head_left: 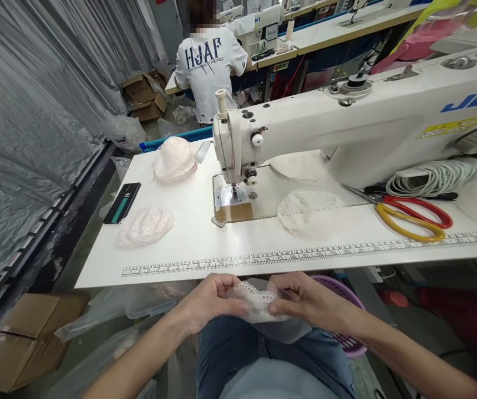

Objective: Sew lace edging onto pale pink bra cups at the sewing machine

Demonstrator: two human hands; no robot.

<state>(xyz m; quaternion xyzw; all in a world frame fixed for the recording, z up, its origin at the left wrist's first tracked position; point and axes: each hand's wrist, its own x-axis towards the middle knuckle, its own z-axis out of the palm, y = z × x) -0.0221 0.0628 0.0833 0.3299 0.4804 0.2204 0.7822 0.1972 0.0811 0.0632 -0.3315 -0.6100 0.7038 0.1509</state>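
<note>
Just below the table's front edge, over my lap, a sheer white fabric piece with a scalloped lace edge (257, 299) is stretched between my hands. My left hand (216, 302) pinches its left side between thumb and fingers. On the other side, my right hand (303, 299) grips it with the thumb on top. Translucent material hangs below the lace toward my jeans. Past the table edge, the sewing machine (238, 138) stands with its presser foot (235, 192) over the metal plate. No fabric shows under the foot.
Pale pink fabric cups (174, 159) and a lace piece (149, 226) lie left, near a black phone (122, 203). Sheer pieces (305, 213) lie right of the needle, with scissors (413, 219) and coiled cord (434, 177). A purple basket (353, 343) stands below. A person (209, 66) sits ahead.
</note>
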